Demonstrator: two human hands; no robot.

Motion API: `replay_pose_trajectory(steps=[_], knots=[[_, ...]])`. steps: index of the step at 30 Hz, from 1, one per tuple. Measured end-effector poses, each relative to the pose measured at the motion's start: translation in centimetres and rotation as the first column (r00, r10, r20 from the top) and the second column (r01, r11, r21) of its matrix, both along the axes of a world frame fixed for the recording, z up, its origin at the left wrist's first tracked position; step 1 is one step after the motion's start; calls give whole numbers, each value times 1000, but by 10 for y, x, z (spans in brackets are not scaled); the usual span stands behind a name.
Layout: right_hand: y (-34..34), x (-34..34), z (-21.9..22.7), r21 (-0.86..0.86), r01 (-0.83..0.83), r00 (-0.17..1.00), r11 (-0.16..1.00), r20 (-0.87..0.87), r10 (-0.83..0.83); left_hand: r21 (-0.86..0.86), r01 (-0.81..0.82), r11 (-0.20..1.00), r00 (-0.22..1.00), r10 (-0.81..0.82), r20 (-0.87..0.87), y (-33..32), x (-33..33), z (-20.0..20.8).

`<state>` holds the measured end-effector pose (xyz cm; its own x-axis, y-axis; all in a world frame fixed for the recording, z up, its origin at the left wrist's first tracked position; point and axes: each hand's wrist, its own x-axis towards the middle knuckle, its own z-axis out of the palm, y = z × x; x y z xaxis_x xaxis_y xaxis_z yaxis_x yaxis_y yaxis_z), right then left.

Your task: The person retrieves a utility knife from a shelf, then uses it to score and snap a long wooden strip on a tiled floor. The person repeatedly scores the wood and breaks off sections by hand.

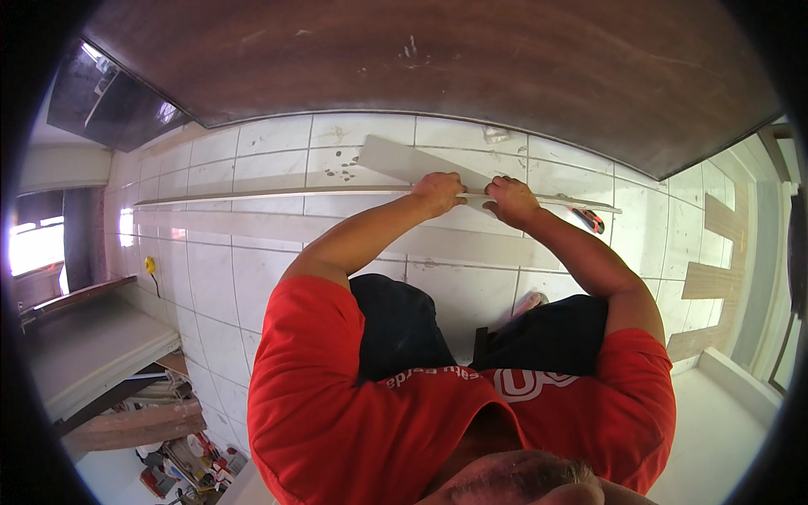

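A long, thin pale strip [337, 192] runs left to right in front of me, narrow edge up, above the tiled floor. My left hand [439, 194] is closed over it right of its middle, fingers curled and thumb pointing right. Close beside it, my right hand [512, 201] pinches the same strip. Just beyond both hands a flat pale board [400, 157] lies at a slant, its right end partly behind my right fingers. A red and black utility knife [587, 220] rests on the tiles right of my right hand, close to the strip.
A large dark brown panel [471, 59] spans the far side. Staggered wood-look planks [711, 280] lie at the right. On the left are a yellow tape measure [151, 265] and a pale shelf [101, 345], with cluttered tools [189, 467] below. My knees are close to the strip.
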<state>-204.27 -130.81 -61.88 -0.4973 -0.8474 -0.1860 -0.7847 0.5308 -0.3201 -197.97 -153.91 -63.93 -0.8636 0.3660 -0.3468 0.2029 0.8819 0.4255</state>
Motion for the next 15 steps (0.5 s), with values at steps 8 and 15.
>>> replay_pose_trajectory(steps=[8, 15], knots=[[-2, 15, -20, 74, -74, 995, 995, -64, 79, 145, 24, 989, 987, 0, -159, 2, 21, -18], [-3, 15, -25, 77, -98, 994, 992, -32, 101, 339, 29, 940, 956, 73, -284, 2, 29, -31]])
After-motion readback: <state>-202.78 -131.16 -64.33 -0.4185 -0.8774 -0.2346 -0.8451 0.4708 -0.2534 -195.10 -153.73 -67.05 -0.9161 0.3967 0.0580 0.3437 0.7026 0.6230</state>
